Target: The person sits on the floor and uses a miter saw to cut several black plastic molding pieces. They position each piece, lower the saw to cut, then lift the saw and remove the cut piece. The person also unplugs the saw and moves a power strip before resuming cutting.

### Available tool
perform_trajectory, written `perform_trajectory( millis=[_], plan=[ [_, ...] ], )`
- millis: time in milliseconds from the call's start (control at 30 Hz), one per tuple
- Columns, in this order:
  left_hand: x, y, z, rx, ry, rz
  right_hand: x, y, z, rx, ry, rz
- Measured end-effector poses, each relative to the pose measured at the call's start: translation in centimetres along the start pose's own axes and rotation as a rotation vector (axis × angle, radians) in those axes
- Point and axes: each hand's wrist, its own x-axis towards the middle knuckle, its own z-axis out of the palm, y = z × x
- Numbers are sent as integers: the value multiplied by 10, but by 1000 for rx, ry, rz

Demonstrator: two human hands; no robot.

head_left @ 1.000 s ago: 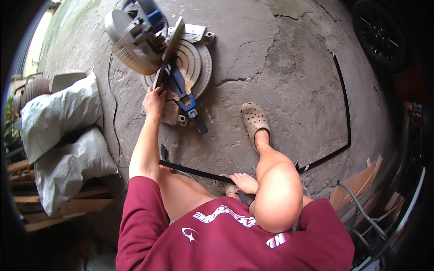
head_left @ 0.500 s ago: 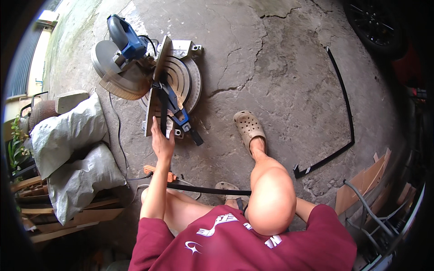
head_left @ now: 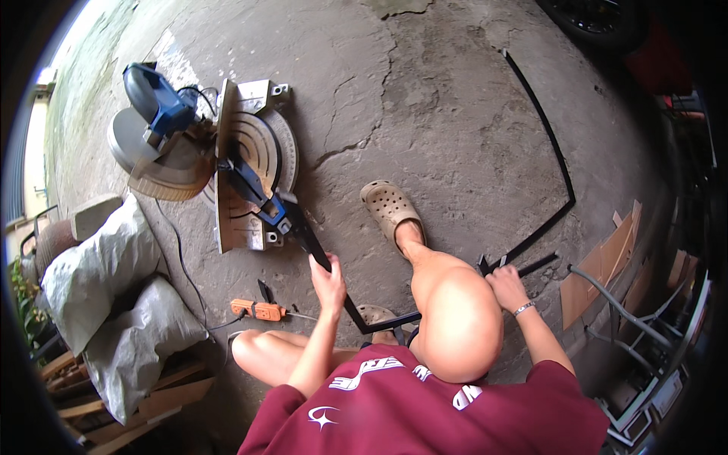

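Head view: left hand (head_left: 328, 282) grips a slim black angled bar (head_left: 354, 313); unclear whether right hand (head_left: 509, 289) does.

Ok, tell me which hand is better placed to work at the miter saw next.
Left, I'd judge: the left hand is nearer the miter saw and holds a black strip that points toward it. The right hand is farther off, past the raised knee.

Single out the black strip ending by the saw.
The black strip in the left hand: its upper end is close by the saw, while the bent strip on the floor at right lies well away.
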Motion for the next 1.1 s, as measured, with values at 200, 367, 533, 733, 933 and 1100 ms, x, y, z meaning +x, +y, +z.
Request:
perform_trajectory(
  millis=[200,367,533,733,933,1100],
  plan=[
    [-66,-9,46,-513,72,-416,13,8,27,559,1054,784],
    [-106,-13,81,-649,120,-569,45,-64,57,1668,800,551],
    [-162,-57,86,-491,-554,-921,35,-17,34,1068,1091,706],
    [-135,4,46,-72,-1415,-622,24,99,-116,596,1029,442],
    [-69,37,-7,89,-1360,-438,47,128,-311,-23,604,378],
    [-40,22,-33,93,-1133,-503,147,122,-393,-357,387,116]
  ],
)
